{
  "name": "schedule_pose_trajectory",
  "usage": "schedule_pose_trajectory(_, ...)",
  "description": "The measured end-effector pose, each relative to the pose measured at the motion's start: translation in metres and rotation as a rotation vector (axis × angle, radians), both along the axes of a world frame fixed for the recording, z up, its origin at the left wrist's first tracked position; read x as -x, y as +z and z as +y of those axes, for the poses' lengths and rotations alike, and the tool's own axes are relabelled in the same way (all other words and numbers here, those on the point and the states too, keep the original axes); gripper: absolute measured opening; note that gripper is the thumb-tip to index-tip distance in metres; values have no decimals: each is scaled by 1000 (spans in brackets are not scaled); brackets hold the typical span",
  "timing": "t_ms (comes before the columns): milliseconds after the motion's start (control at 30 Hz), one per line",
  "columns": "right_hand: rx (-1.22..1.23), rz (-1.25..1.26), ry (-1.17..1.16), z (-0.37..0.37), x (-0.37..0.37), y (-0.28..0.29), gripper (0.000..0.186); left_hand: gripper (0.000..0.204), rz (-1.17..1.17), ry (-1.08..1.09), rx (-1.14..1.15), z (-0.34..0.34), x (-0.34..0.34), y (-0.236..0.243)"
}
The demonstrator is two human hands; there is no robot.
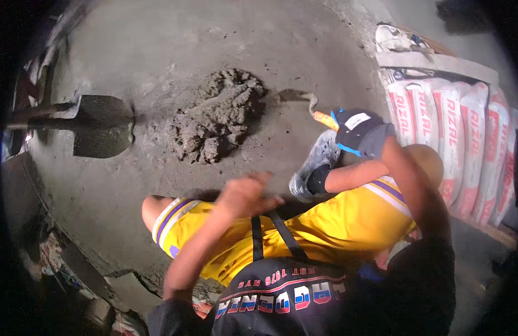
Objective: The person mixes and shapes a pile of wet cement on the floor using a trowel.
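Observation:
I squat over a concrete floor in yellow shorts. My right hand (361,133), in a dark glove with blue trim, is shut on the orange handle of a trowel (304,99), whose blade rests on the floor just right of a pile of wet grey mortar (218,115). My left hand (246,195) is bare and blurred, hovering above my left knee with the fingers loosely curled and nothing in it. A grey, mortar-caked shoe (315,163) sits under my right forearm.
A shovel (100,124) lies on the floor left of the mortar, its handle running off to the left. Stacked white and red cement sacks (455,140) line the right side, with a board and rags on top. Rubble lies at the lower left.

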State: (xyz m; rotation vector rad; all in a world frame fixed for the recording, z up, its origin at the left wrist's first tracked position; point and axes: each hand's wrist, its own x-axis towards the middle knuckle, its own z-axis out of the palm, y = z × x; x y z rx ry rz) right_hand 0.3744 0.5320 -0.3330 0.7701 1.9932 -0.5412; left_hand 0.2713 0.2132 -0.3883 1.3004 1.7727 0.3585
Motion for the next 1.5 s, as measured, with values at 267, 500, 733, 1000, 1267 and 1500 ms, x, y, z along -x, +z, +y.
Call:
schedule_pose_trajectory(267,112,85,338,-31,63,-30,48,115,-920,-266,490,30,-119,-35)
schedule_pose_trajectory(500,-8,4,784,-29,124,5,36,110,-672,-251,586,18,-136,-69)
schedule_pose_trajectory(733,87,-14,1126,-67,184,50,32,77,-741,56,257,5,-155,-118)
schedule_pose_trajectory(1000,34,-4,1201,-95,187,63,26,40,-177,-91,330,40,-160,-39)
schedule_pose_trajectory(1267,-1,283,1109,-91,120,47,33,45,107,459,-481,-9,-63,129)
schedule_pose_trajectory(1500,45,69,1525,-123,137,51,23,51,1046,-149,-215,-83,-93,192)
